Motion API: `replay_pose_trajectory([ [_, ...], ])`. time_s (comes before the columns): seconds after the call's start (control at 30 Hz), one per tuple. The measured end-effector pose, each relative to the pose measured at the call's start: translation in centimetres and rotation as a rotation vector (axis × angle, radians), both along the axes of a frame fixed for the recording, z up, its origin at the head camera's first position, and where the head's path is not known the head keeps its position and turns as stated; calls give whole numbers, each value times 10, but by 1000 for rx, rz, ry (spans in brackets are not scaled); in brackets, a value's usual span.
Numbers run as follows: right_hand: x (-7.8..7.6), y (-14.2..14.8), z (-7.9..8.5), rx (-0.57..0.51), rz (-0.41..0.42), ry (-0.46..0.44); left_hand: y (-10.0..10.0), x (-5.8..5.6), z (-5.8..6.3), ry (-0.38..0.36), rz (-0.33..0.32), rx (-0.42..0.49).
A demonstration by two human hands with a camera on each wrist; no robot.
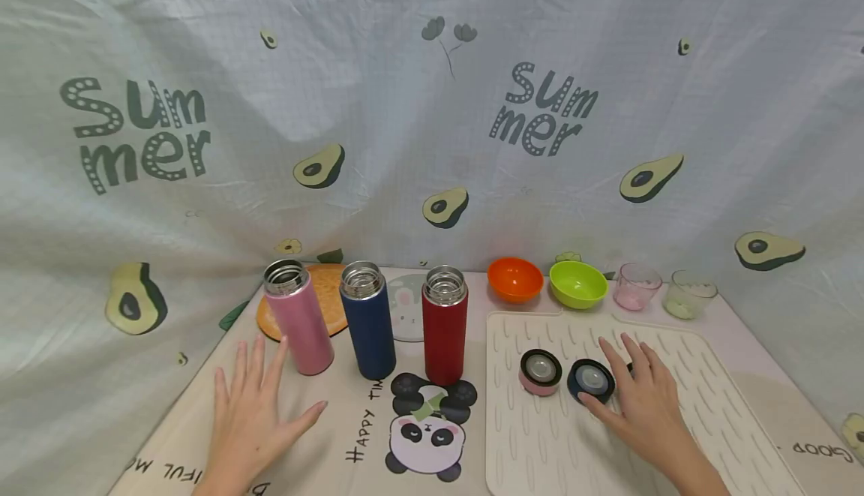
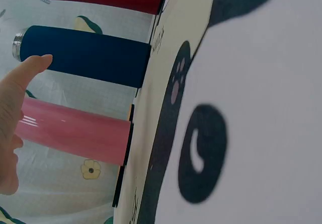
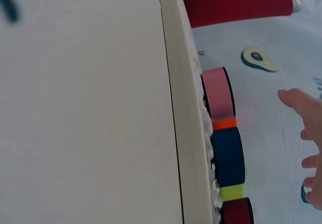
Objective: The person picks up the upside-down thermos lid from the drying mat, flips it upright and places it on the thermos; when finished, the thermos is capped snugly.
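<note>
My left hand (image 1: 253, 410), fingers spread, hovers near the pink thermos bottle (image 1: 301, 323) and holds nothing. Right of that bottle stand a blue thermos bottle (image 1: 368, 323) and a red thermos bottle (image 1: 445, 331), all three upright with bare steel mouths. Over the cream drying mat (image 1: 533, 451) my right hand (image 1: 641, 398) is spread above the lids, with nothing in it. A pink lid (image 1: 541, 372) and a blue lid (image 1: 591, 380) lie on the mat. A red lid (image 3: 236, 211) shows in the right wrist view; my right hand mostly hides it in the head view.
Behind the mat stand an orange bowl (image 1: 515, 280), a green bowl (image 1: 578, 284), a pink glass (image 1: 637, 287) and a clear greenish glass (image 1: 688, 295). An orange round placemat (image 1: 331, 297) lies behind the pink bottle. A printed cloth (image 1: 378, 106) hangs along the back.
</note>
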State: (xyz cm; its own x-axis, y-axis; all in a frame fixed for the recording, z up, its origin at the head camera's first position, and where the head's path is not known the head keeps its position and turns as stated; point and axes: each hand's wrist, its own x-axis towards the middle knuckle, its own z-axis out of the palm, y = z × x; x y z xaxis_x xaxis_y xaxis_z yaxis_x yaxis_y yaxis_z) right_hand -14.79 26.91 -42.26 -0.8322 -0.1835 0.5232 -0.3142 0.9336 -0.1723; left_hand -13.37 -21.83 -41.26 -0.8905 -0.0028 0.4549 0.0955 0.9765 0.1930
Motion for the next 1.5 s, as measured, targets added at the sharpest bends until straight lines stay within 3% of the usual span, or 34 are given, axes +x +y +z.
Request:
replay_pose_trajectory([
  [0.23,-21,-20,-1,22,81,-37,5,1,-3,82,-76,59],
  [0.33,-31,-27,-3,34,103,-74,11,2,-3,84,-99,105],
  [0.47,-39,-33,-8,26,122,-139,22,4,0,48,-119,176],
  [0.67,-51,-40,-19,17,144,-159,35,10,1,-26,-128,238],
  [0.93,-56,-47,-29,57,86,-193,45,15,-2,-66,-169,287],
  [1.1,-56,-50,-31,37,87,-155,55,16,4,-232,-164,360],
  [1.2,-55,-54,-28,10,92,-151,63,16,9,-355,-123,384],
  [1.3,-50,-60,-21,1,102,-140,70,17,11,-429,-112,396],
  [1.4,-44,-68,-12,8,147,-93,76,18,13,-491,-158,435],
  [1.5,-37,-77,-3,6,195,-48,82,17,14,-553,-258,508],
])
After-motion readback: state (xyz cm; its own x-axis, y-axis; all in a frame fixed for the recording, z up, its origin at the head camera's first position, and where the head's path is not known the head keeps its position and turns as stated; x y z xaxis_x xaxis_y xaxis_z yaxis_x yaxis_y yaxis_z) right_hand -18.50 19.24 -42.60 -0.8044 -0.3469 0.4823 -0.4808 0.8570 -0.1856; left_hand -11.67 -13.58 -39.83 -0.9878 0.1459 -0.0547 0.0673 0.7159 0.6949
